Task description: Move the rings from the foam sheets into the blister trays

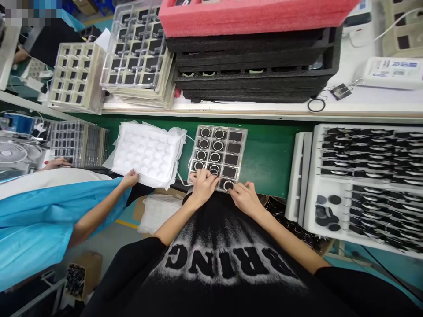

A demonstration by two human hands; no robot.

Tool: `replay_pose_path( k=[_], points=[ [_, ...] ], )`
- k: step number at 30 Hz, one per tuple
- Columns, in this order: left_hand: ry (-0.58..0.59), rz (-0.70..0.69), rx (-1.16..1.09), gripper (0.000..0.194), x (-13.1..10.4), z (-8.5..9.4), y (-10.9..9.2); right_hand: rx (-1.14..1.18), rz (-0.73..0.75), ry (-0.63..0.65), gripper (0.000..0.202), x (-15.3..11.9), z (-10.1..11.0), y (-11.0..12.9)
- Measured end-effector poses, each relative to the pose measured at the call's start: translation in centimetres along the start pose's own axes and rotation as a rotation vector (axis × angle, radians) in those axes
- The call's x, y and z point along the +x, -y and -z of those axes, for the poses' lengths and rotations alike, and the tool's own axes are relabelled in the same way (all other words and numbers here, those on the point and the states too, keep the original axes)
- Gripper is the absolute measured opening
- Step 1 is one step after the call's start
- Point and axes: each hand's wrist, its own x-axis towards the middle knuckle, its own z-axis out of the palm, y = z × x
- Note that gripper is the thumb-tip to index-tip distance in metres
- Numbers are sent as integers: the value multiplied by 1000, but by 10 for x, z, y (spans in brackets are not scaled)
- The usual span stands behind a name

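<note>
A clear plastic tray (218, 132) with square compartments lies on the green table in front of me. Black discs with pale rims sit in its left and middle columns; black squares show in the right column. My left hand (204, 187) is closed over the near end of the tray, its fingertips at a round rimmed disc (214, 170) in the middle column. My right hand (246, 197) pinches the edge of another rimmed disc (228, 186) at the tray's near right corner. The fingers partly hide the nearest compartments.
A co-worker's hand (129, 179) touches a stack of white moulded trays (148, 152) to the left. White foam trays (317, 185) holding many dark parts stand at the right. Black foam (257, 88) and clear trays (134, 44) are stacked on the shelf ahead.
</note>
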Motion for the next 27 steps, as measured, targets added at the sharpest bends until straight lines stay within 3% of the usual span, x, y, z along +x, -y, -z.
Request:
replay_pose_path(
  k=[4, 8, 15, 20, 24, 27],
  points=[
    [98, -96, -19, 35, 24, -23, -34, -50, -70, 54, 30, 0, -16, -1],
    [159, -36, 35, 24, 36, -40, -50, -52, -115, 77, 32, 1, -27, 2],
    [124, 8, -20, 39, 34, -34, -45, -4, -106, 93, 32, -10, -27, -7],
    [24, -61, 33, 42, 71, -27, -42, 64, -81, 116, 30, -7, -20, -11],
    [115, -209, 76, 37, 100, -31, -40, 64, -58, 99, 31, -6, -12, -12],
    [142, -261, 72, 36, 96, -35, -38, 54, -62, 57, 31, -10, -10, -14]
  ],
)
